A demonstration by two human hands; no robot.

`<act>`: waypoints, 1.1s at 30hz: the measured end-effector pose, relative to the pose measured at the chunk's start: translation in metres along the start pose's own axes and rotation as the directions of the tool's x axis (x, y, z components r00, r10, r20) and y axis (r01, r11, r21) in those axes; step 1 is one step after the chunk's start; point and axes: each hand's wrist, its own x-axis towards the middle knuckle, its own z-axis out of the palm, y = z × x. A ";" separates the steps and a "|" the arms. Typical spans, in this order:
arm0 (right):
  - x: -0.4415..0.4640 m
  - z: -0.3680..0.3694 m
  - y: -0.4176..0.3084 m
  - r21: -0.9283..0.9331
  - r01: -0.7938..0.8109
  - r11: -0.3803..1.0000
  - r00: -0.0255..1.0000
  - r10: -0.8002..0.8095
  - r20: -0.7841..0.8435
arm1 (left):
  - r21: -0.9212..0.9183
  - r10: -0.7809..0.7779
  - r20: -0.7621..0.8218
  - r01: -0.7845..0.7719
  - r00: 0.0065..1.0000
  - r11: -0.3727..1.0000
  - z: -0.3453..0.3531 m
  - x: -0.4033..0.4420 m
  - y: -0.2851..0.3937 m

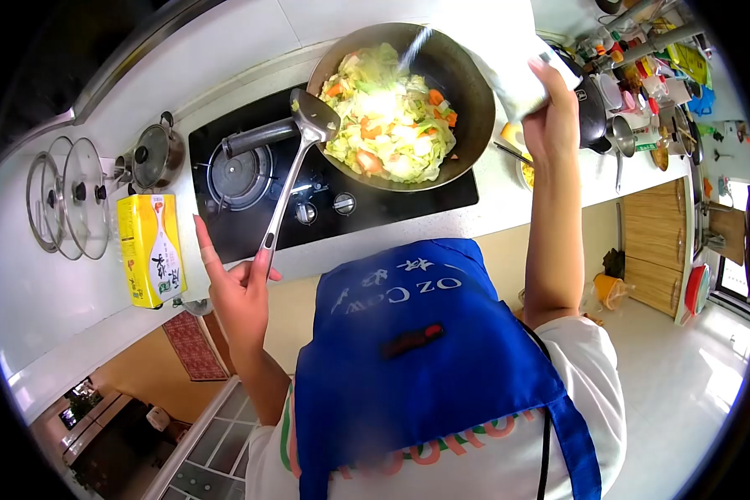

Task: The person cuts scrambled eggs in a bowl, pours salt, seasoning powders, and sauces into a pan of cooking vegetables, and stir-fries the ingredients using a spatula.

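Beside the stove's front edge, my left hand (240, 292) pinches the end of a long-handled metal wok spatula (285, 196), its index finger stretched out. The spatula's head rests over the left rim of a wok (473, 125). Chopped cabbage with carrot pieces (392, 133) fills the wok. My right hand (554, 112) is closed around a white bag (512, 62), tilted beyond the wok's right side. A white streak (415, 50) crosses the wok's upper part; I cannot tell if it is powder or liquid.
The wok stands on a black gas stove (250, 221) with a bare burner (240, 175) at left. A yellow carton (152, 250), a lidded pot (158, 157) and glass lids (83, 196) are left. A bowl (527, 173), ladle (619, 137) and several jars line the right counter.
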 end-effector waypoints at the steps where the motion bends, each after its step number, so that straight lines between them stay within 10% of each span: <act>1: -0.007 -0.005 -0.003 -0.023 0.002 1.000 1.000 -0.002 -0.016 | -0.008 0.001 0.007 -0.001 1.000 1.000 0.000 0.001 -0.001; 15: -0.031 -0.048 -0.002 0.259 -0.091 0.962 0.986 0.124 -0.114 | -0.101 0.143 0.095 -0.134 0.985 0.986 0.031 0.024 0.023; 20: -0.033 -0.056 0.009 0.732 -0.211 0.647 0.977 0.120 0.176 | -0.309 0.111 0.182 -0.051 0.977 0.950 0.070 0.034 0.055; 28: -0.058 -0.098 -0.015 0.921 -0.306 0.242 0.952 0.086 0.294 | -0.346 0.117 0.282 -0.013 0.952 0.938 0.157 0.033 0.081; 33: -0.052 -0.166 -0.047 0.798 -0.149 0.584 0.973 -0.055 0.222 | -0.279 0.039 0.305 0.050 0.952 0.959 0.197 0.023 0.098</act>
